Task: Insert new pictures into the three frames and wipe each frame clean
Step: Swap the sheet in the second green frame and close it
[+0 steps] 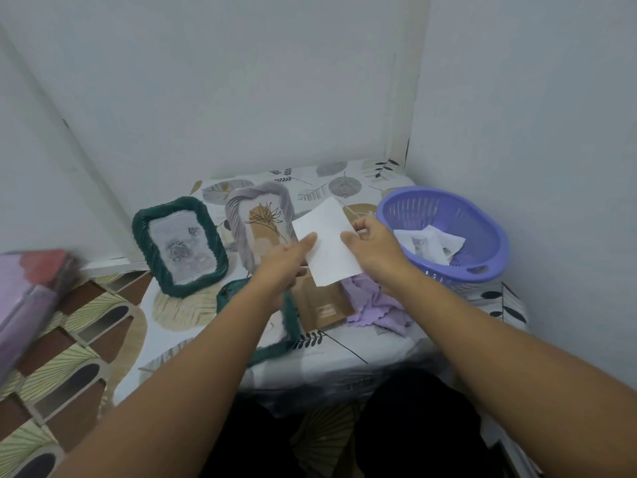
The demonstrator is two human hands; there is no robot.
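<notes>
Both hands (286,263) (374,248) seemingly pinch flat white paper (327,241).

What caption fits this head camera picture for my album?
Both hands, left hand and right hand, hold a white paper above a dark green frame lying on the table.

Green frame (179,246), lilac basket (444,236), leaf-print tablecloth (344,188).

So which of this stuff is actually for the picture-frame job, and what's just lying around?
For the job:
white sheet, held by left hand and right hand
green frame
grey frame
second green frame lying flat
brown backing board
lilac cloth
purple basket of pictures

Lying about:
blurred pink-purple object
</notes>
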